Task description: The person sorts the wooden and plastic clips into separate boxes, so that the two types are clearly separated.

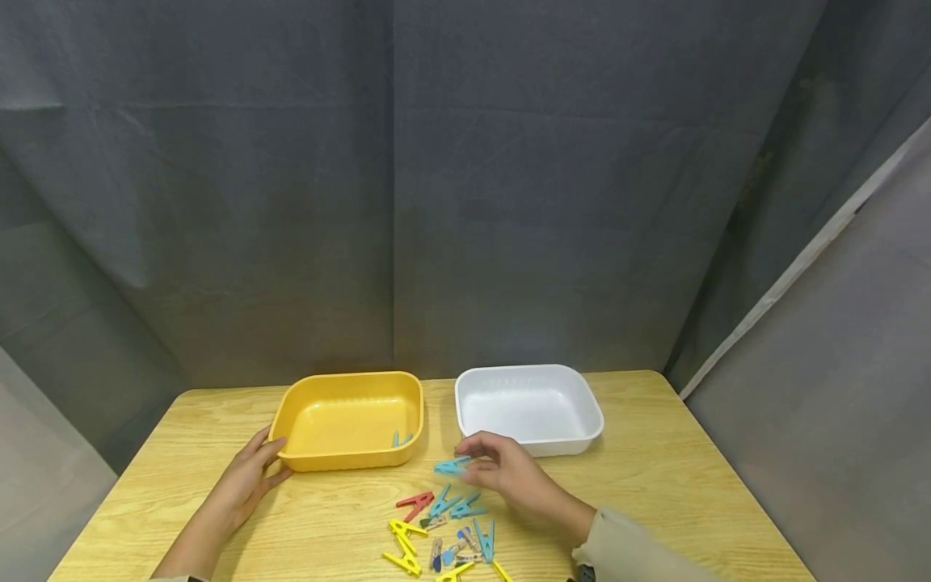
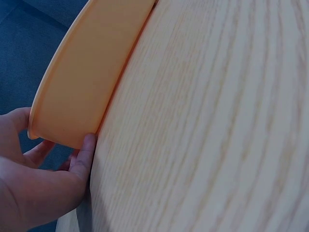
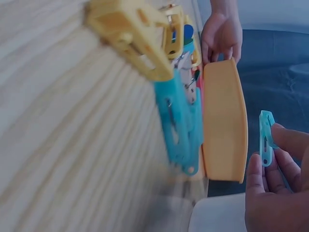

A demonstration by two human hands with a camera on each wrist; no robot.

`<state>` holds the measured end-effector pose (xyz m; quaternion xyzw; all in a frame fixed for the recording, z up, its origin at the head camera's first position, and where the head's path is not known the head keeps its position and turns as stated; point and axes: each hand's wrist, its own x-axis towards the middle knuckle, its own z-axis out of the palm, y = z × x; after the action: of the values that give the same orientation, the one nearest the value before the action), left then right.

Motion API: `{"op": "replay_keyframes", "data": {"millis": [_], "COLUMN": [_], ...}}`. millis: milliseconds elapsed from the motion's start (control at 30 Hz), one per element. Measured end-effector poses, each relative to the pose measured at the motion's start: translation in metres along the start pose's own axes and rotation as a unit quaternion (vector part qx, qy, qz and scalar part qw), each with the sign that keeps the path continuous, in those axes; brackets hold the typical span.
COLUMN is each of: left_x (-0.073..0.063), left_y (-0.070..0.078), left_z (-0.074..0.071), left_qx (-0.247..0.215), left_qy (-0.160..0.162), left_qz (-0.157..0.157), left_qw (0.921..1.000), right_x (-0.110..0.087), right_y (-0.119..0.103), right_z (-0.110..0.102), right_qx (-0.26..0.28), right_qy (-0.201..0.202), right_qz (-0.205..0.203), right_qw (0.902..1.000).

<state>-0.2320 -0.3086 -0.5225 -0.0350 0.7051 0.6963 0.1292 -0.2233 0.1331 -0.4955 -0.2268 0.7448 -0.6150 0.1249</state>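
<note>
My left hand [image 1: 243, 481] grips the near left corner of a yellow plastic tray [image 1: 342, 462]; in the left wrist view, fingers [image 2: 83, 157] lie against its rim and lower edge. Inside that tray, at its right end, lies a blue clothespin [image 1: 402, 439]. Between thumb and fingertips, my right hand [image 1: 509, 473] pinches another light blue clothespin [image 3: 265, 137] above the table, right of the yellow tray and in front of the white one. Below it lie several loose clothespins: blue [image 1: 485, 537], red [image 1: 416, 503], yellow [image 1: 402, 558], and small wooden ones [image 1: 435, 554].
A white tray [image 1: 531, 447] stands at the back right, with no clothespins visible in it. Both trays are on a wooden table [image 1: 655, 485]. Grey curtains [image 1: 509, 202] hang behind the table and at both sides.
</note>
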Motion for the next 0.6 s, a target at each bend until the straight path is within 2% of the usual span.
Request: {"op": "replay_keyframes", "data": {"millis": [167, 433, 600], "left_x": [0.000, 0.000, -0.001], "left_y": [0.001, 0.001, 0.001], "left_z": [0.000, 0.000, 0.000], "left_qx": [-0.002, 0.000, 0.003], "left_qy": [0.000, -0.003, -0.004], "left_qz": [-0.003, 0.002, 0.003], "left_qw": [1.0000, 1.0000, 1.0000], "right_x": [0.009, 0.023, 0.034], "right_y": [-0.005, -0.013, -0.013], "right_z": [0.007, 0.021, 0.027], "right_qx": [-0.026, -0.014, -0.028], "right_qy": [-0.001, 0.013, 0.028], "right_qz": [-0.003, -0.020, -0.025], "right_qw": [0.9996, 0.9996, 0.9989]}}
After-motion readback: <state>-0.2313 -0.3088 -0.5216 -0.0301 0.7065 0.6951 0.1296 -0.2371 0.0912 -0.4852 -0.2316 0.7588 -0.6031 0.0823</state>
